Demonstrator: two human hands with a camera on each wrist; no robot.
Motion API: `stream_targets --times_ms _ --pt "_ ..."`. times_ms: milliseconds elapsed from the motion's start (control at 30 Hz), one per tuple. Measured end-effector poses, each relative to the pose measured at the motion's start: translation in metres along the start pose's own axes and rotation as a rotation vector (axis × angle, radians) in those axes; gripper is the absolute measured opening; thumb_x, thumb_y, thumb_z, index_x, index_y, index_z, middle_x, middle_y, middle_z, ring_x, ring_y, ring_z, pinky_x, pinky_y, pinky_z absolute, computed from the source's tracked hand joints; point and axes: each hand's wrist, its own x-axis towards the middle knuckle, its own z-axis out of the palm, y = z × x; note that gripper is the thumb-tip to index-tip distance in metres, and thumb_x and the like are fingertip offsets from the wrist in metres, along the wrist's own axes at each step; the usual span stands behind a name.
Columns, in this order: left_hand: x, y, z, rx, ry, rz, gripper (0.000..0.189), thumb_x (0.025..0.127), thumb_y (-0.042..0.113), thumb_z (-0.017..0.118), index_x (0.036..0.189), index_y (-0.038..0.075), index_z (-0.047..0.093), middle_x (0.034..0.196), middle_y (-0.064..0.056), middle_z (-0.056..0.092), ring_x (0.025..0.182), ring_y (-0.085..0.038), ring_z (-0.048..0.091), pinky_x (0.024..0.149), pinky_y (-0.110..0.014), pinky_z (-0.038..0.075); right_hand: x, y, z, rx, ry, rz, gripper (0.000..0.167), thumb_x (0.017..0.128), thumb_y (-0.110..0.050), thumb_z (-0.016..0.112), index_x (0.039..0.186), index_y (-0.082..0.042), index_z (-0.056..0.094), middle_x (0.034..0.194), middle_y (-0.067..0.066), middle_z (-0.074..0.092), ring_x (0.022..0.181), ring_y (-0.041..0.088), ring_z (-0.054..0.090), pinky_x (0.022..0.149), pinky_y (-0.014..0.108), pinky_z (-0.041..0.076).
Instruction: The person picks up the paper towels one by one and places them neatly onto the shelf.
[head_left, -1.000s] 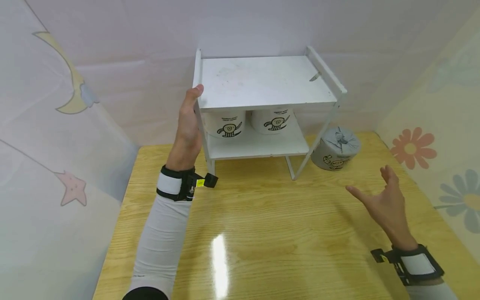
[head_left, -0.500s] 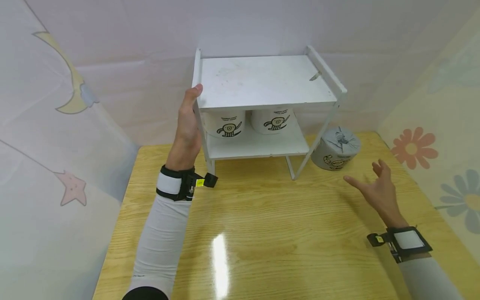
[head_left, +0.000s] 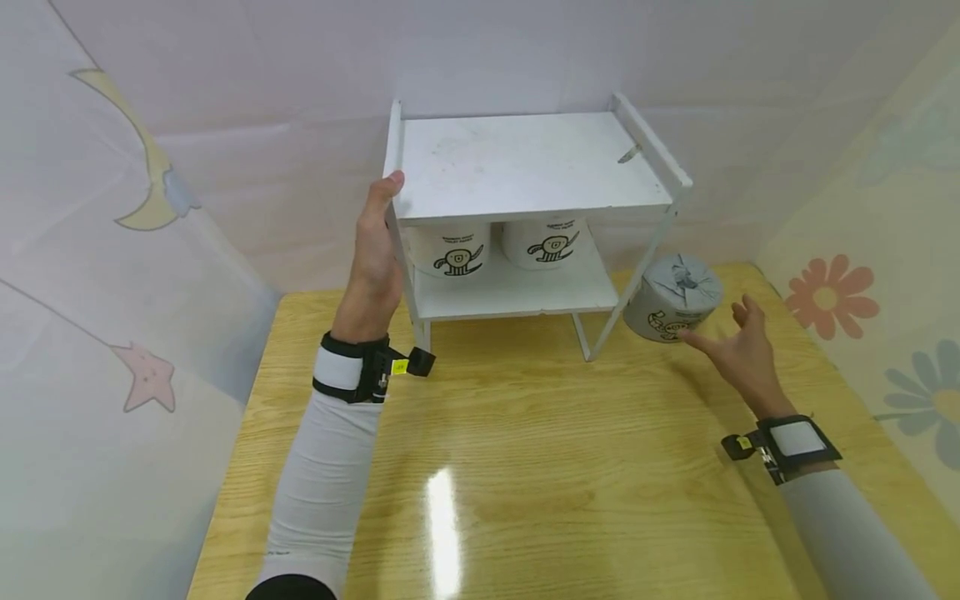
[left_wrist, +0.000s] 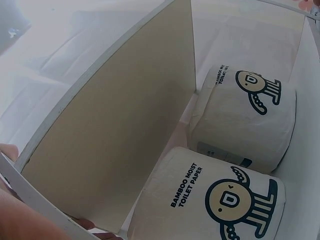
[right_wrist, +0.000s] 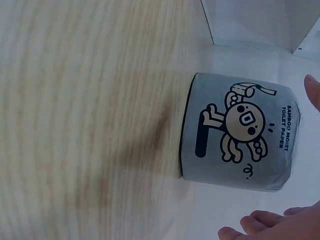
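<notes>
My left hand [head_left: 375,262] grips the left upright of a white two-tier shelf rack [head_left: 525,167], its thumb over the top edge. Fingertips curl under the top board in the left wrist view. On the lower tier sit two white-wrapped toilet paper rolls [head_left: 457,250], [left_wrist: 220,200], partly covered by the top board from above. To the right of the rack, a grey-wrapped toilet paper roll [head_left: 667,304] stands upright on the table. My right hand [head_left: 742,358] is beside that roll with thumb and fingers spread wide; the thumb tip overlaps its lower front in the head view.
The wooden table [head_left: 525,450] runs up to a pale cloth backdrop [head_left: 510,58] behind the rack. Printed side panels with a moon [head_left: 150,158] and flowers [head_left: 828,297] flank it. The rack's right front leg [head_left: 618,312] stands close to the grey roll.
My right hand has moved forward and to the left, up to the grey toilet paper roll, fingers still spread. The left hand keeps its hold on the rack, which stays in place.
</notes>
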Motion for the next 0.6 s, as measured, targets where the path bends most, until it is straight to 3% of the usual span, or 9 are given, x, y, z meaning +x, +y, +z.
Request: stream_targets --times_ms 400,600 --pt "-0.001 -0.001 -0.001 -0.013 0.001 0.019 0.059 0.098 0.045 0.038 0.149 0.017 0.031 0.145 -0.001 0.032 0.137 -0.014 0.023 0.113 -0.042 0.013 0.024 0.007 0.005 0.071 -0.002 -0.038 0.118 0.084 -0.039 0.079 0.157 -0.024 -0.014 0.163 0.019 0.000 0.148 0.036 0.004 0.111 0.064 0.017" --pt "0.001 -0.001 0.000 -0.032 0.003 0.028 0.056 0.098 0.043 0.039 0.145 0.014 0.035 0.143 -0.004 0.034 0.136 -0.016 0.025 0.112 -0.041 0.015 0.034 0.011 0.006 0.105 -0.016 -0.040 0.120 0.084 -0.037 0.080 0.156 -0.024 -0.016 0.162 0.021 0.000 0.147 0.038 0.004 0.111 0.064 0.015"
